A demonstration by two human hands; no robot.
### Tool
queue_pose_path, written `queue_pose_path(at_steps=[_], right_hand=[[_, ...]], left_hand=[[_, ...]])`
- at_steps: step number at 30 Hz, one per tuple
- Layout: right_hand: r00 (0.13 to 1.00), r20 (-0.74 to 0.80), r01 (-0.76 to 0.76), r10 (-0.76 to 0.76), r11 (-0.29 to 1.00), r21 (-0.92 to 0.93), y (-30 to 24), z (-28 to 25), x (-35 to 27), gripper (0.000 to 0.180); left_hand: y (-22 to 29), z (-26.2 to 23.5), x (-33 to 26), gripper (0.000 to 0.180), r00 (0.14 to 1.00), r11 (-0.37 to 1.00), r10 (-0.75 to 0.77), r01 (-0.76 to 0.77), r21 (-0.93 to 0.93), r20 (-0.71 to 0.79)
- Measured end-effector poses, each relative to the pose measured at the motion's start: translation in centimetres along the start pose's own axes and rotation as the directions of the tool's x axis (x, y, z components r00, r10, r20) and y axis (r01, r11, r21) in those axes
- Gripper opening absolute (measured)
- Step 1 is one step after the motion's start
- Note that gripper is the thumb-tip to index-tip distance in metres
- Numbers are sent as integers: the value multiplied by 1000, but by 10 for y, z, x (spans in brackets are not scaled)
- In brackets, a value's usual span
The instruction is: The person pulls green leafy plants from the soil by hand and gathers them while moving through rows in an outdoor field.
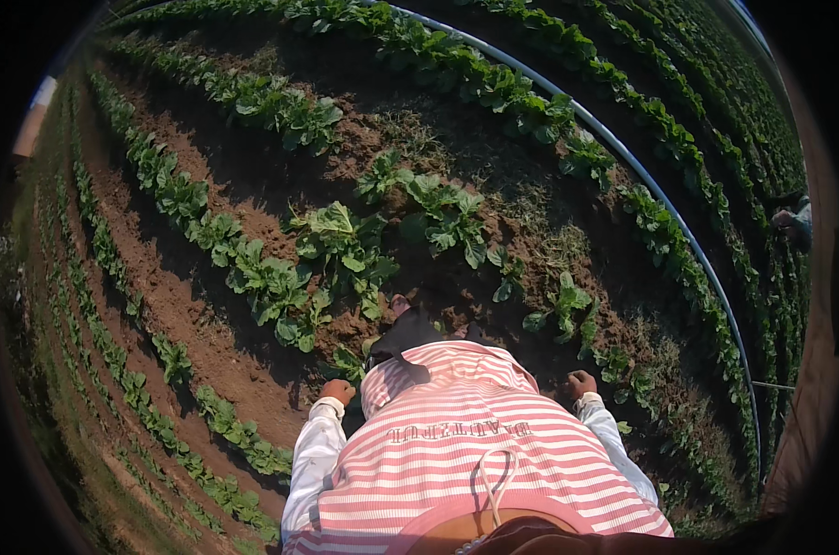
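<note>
My left hand [338, 391] hangs beside my left hip with its fingers curled in. Whatever it may hold is too small to see. Close by it are the low green leaves of a small plant [347, 362]. On the other side, my right hand [581, 383] is loosely closed near my right hip, its inner side hidden. Leafy green plants [567, 303] grow in the soil just ahead of it. Before my feet stands a clump of leafy plants [345, 242], with a paler, drooping leaf on top.
Rows of leafy crops [174, 190] run across brown soil on both sides. A long pale blue pipe [614, 139] curves along the right-hand rows. Dry weeds [540, 208] lie between plants. At the far right edge, another person [794, 220] is partly visible among the crops.
</note>
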State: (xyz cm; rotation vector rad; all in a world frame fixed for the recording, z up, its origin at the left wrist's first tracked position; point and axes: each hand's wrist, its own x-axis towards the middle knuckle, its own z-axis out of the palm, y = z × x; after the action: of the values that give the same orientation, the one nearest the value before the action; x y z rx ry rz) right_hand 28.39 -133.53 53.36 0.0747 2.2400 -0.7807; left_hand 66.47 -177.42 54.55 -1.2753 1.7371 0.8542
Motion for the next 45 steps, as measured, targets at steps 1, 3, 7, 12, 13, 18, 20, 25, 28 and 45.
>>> queue_pose_path(at_steps=[1, 3, 7, 12, 13, 18, 20, 25, 28, 45], right_hand=[[999, 25, -47, 47, 999, 15, -8, 4, 0, 21], [993, 121, 7, 12, 988, -153, -15, 10, 0, 23], [952, 293, 174, -93, 948, -266, 2, 22, 19, 33], [934, 356, 132, 8, 921, -368, 22, 51, 74, 33], [934, 358, 152, -10, 916, -371, 15, 53, 84, 33], [941, 333, 190, -62, 910, -369, -58, 55, 113, 30], [937, 339, 219, -81, 893, -392, -82, 58, 122, 28], [913, 406, 186, 29, 858, -478, -122, 65, 168, 32], [883, 468, 234, 43, 823, -517, -168, 81, 202, 31], [701, 573, 655, -424, 701, -282, -535, 184, 288, 21]], left_hand=[[-16, 12, 10, 23, 999, 1000, 1, -1, 9, 45], [-39, 32, 29, 21, 999, 996, 18, -22, 82, 48], [-69, 39, 36, 26, 996, 999, -6, 2, 49, 84], [-73, 8, 33, 21, 997, 993, -9, 0, -118, -76], [-74, 5, 33, 17, 992, 989, -3, -15, -147, -123], [-79, 23, 40, 14, 969, 964, -47, -21, -266, -244], [-80, 36, 48, 20, 976, 941, -117, 50, -335, -182], [-75, 51, 56, 26, 988, 949, -147, 154, -274, 46], [-59, 30, 63, 26, 977, 977, -212, 211, 39, 28], [24, -71, 59, 35, 851, 722, -384, 519, -458, 358]])
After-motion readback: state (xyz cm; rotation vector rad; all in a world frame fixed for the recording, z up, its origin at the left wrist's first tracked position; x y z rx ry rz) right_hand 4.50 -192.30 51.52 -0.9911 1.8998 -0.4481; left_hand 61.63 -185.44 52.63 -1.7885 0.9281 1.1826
